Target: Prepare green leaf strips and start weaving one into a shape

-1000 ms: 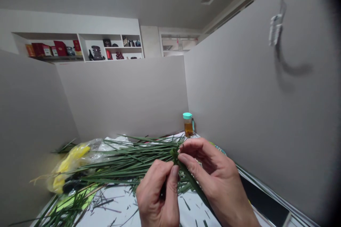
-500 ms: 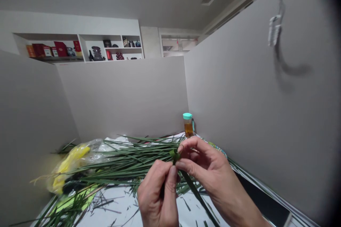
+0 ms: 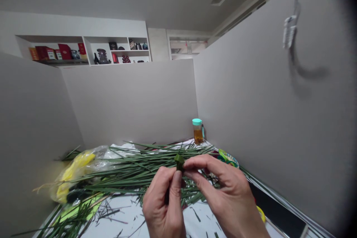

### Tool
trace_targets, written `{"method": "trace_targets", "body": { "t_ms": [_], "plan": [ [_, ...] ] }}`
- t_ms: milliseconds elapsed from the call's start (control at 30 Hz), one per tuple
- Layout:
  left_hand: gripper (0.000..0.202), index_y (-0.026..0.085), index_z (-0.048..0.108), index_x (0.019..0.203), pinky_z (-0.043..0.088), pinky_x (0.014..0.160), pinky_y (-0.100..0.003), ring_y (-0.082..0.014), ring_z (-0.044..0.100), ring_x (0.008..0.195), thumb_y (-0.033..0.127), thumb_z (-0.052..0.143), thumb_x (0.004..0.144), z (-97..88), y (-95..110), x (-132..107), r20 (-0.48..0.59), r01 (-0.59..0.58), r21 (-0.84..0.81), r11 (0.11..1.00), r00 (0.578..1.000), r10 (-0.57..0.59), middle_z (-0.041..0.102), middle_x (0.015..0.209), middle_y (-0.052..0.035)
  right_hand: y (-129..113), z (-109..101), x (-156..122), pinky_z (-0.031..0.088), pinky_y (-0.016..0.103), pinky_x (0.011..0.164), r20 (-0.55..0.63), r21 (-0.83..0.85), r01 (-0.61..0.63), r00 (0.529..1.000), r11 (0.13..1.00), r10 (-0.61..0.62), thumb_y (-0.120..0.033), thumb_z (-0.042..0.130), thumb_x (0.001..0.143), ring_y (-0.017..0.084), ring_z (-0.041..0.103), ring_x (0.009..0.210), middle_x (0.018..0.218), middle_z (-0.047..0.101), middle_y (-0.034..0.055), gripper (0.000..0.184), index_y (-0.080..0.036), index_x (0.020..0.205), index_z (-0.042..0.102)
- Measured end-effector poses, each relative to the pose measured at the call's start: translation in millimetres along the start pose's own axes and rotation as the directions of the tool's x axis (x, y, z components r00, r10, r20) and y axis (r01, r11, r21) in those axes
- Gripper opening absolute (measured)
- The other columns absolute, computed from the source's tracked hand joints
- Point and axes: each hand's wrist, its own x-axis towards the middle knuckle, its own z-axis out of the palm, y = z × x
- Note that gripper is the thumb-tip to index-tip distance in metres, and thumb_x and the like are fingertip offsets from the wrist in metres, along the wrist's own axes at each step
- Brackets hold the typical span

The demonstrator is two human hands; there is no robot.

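My left hand (image 3: 164,202) is closed, its thumb and forefinger pinching the base of a small folded green leaf strip (image 3: 179,160). The folded top of the strip pokes up above the fingertips. My right hand (image 3: 223,189) is closed too, with its thumb and forefinger on the right side of the same strip. Where the strip runs below the fingers is hidden. Behind both hands a pile of long green leaves (image 3: 131,169) lies across the table.
A clear plastic bag with something yellow (image 3: 75,174) lies at the left. A bottle with a teal lid (image 3: 197,132) stands in the back corner. Leaf scraps litter the white tabletop (image 3: 111,212). Grey partitions (image 3: 134,100) enclose the table. A dark flat object (image 3: 279,208) lies at the right.
The right hand has shifted slightly right and down. The long leaf tail that hung below it is out of sight, and the folded strip stands more upright.
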Motion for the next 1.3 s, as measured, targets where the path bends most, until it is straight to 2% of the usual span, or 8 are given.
{"method": "trace_targets", "body": {
  "t_ms": [100,333,467,600,800,900,1067,1300],
  "plan": [
    [0.012,0.021,0.067,0.078,0.036,0.050,-0.017,-0.0098,0.046,0.059,0.027,0.064,0.088,-3.3,-2.4,1.0,0.034,-0.002,0.023,1.000,0.999,0.001,0.052,0.069,0.0004,0.4,-0.6,0.5,0.049,0.021,0.075,0.017,-0.043,0.011,1.000,0.999,-0.010,-0.012,0.064,0.084,0.011,0.066,0.079,0.084,0.072,-0.0062,0.015,-0.026,0.085,0.069],
    [0.013,0.020,0.067,0.077,0.038,0.051,-0.016,-0.0102,0.049,0.061,0.026,0.064,0.088,-5.1,-3.9,2.7,0.048,0.018,0.022,1.000,0.999,-0.020,0.052,0.069,0.0003,-3.8,-2.9,3.0,0.048,0.018,0.075,0.121,-0.017,-0.019,0.992,1.000,0.020,-0.012,0.061,0.085,0.010,0.065,0.080,0.085,0.070,-0.0059,0.016,-0.026,0.084,0.068],
    [0.014,0.020,0.066,0.076,0.037,0.051,-0.016,-0.0100,0.048,0.061,0.027,0.063,0.088,-3.7,-0.9,2.6,0.055,0.031,0.009,0.999,0.998,-0.032,0.051,0.069,0.0007,-1.4,-2.9,1.7,0.048,0.019,0.072,0.133,0.026,-0.126,0.984,0.992,0.121,-0.013,0.060,0.083,0.010,0.064,0.076,0.082,0.068,-0.0055,0.011,-0.024,0.087,0.060],
    [0.017,0.020,0.065,0.072,0.034,0.048,-0.016,-0.0108,0.048,0.061,0.028,0.064,0.088,-2.7,0.6,2.4,0.043,0.056,-0.004,0.998,0.998,-0.055,0.050,0.067,0.0003,-0.8,-3.1,2.9,0.047,0.021,0.067,0.203,0.050,-0.213,0.959,0.976,0.199,-0.017,0.058,0.085,0.010,0.060,0.071,0.076,0.064,-0.0052,0.007,-0.023,0.081,0.057],
    [0.012,0.021,0.069,0.078,0.035,0.048,-0.017,-0.0118,0.052,0.064,0.027,0.064,0.088,-2.8,-1.1,2.6,0.051,0.044,0.007,0.999,0.998,-0.045,0.054,0.070,-0.0003,-2.9,-3.6,4.7,0.045,0.024,0.070,0.204,-0.019,-0.168,0.964,0.986,0.169,-0.021,0.056,0.087,0.012,0.061,0.072,0.076,0.066,-0.0046,0.010,-0.023,0.079,0.061],
    [0.012,0.022,0.068,0.078,0.040,0.054,-0.016,-0.0112,0.051,0.064,0.027,0.063,0.088,-3.1,-2.8,2.3,0.059,0.050,0.010,0.999,0.997,-0.050,0.053,0.071,0.0005,-2.2,-3.2,2.9,0.046,0.025,0.071,0.199,-0.050,-0.159,0.966,0.986,0.166,-0.020,0.057,0.086,0.012,0.062,0.073,0.077,0.068,-0.0043,0.008,-0.022,0.079,0.061],
    [0.017,0.021,0.064,0.073,0.043,0.062,-0.018,-0.0115,0.051,0.066,0.028,0.063,0.089,-3.2,-3.8,2.7,0.047,0.066,-0.013,0.998,0.997,-0.065,0.053,0.073,0.0007,-1.9,-0.8,1.9,0.045,0.026,0.070,0.257,-0.086,-0.159,0.950,0.984,0.176,-0.014,0.058,0.081,0.013,0.062,0.071,0.074,0.067,-0.0034,0.009,-0.021,0.075,0.060],
    [0.018,0.019,0.064,0.070,0.043,0.058,-0.018,-0.0114,0.051,0.063,0.026,0.065,0.087,-5.2,2.4,6.2,0.017,-0.017,0.022,1.000,1.000,0.016,0.052,0.070,0.0001,-4.2,-1.3,5.5,0.045,0.025,0.070,0.291,-0.053,-0.126,0.947,0.991,0.136,-0.014,0.056,0.084,0.012,0.060,0.072,0.075,0.065,-0.0034,0.011,-0.021,0.076,0.057]
  ]
}}
